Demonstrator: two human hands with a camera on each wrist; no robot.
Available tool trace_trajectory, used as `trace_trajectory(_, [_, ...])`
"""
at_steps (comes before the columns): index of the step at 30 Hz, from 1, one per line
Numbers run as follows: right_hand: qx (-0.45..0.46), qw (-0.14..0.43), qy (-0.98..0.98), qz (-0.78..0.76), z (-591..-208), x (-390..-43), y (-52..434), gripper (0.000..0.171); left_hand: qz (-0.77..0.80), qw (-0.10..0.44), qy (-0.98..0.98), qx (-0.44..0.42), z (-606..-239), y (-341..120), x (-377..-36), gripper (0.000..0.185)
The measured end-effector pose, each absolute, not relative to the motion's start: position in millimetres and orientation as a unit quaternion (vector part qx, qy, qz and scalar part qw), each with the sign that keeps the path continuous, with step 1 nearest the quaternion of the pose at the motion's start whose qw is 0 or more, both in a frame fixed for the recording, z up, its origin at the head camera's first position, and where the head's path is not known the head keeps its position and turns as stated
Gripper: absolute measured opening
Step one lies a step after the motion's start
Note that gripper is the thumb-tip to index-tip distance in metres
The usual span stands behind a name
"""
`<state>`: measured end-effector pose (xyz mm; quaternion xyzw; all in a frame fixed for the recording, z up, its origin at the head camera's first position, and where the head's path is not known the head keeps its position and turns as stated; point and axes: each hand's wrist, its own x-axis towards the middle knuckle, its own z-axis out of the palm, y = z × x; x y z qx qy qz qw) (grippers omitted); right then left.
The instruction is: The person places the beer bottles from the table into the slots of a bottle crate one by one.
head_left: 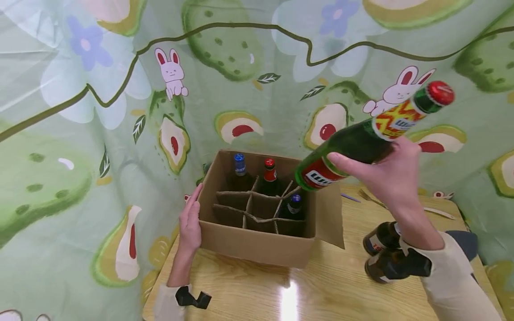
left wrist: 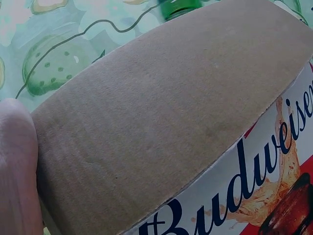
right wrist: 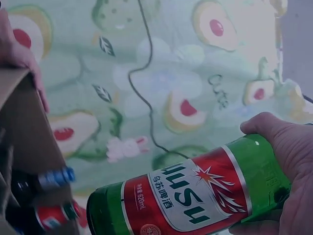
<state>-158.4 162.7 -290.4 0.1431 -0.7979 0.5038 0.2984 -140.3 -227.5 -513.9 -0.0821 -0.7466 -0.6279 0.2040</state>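
My right hand grips a green glass bottle with a red cap, held tilted in the air with its base over the right rim of the cardboard box. The right wrist view shows the bottle with its red label and my fingers round it. My left hand lies flat against the box's left wall with straight fingers; the left wrist view shows that wall close up. Inside, cardboard dividers form cells. Three bottles stand in them: a blue-capped one, a red-capped one, another blue-capped one.
Two brown bottles lie on the wooden table at the right, under my right forearm. A fork and a thin stick lie behind them. A green patterned cloth hangs behind and to the left of the table.
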Motion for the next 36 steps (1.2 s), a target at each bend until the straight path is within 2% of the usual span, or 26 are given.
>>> trace_trajectory(4, [0.159, 0.208, -0.806, 0.531, -303.3, -171.5, 132.7, 0.044, -0.627, 0.205, -0.746, -0.091, -513.7, -223.2, -142.3, 0.047])
trace_trajectory(7, [0.171, 0.147, -0.814, 0.535, -322.9, -183.2, 114.3, 0.044, -0.627, 0.197, -0.748, -0.092, -513.4, -221.1, -143.5, 0.047])
trace_trajectory(11, [0.198, 0.093, -0.826, 0.52, -354.4, -197.5, 92.9, 0.046, -0.622, 0.192, -0.754, -0.086, -513.3, -220.5, -144.8, 0.048])
trace_trajectory(18, [0.227, 0.058, -0.855, 0.463, -398.4, -211.2, 66.4, 0.065, -0.62, 0.193, -0.757, -0.074, -513.1, -223.2, -141.8, 0.048])
trace_trajectory(22, [0.232, 0.027, -0.853, 0.467, -408.3, -212.0, 57.1, 0.06, -0.623, 0.197, -0.753, -0.074, -512.6, -225.1, -141.2, 0.048])
trace_trajectory(28, [0.244, -0.016, -0.875, 0.418, -424.4, -209.8, 48.5, 0.064, -0.627, 0.199, -0.749, -0.078, -514.2, -224.9, -139.9, 0.047])
trace_trajectory(36, [0.236, -0.056, -0.885, 0.398, -437.4, -213.5, 44.6, 0.061, -0.63, 0.205, -0.745, -0.081, -515.2, -224.2, -140.5, 0.047])
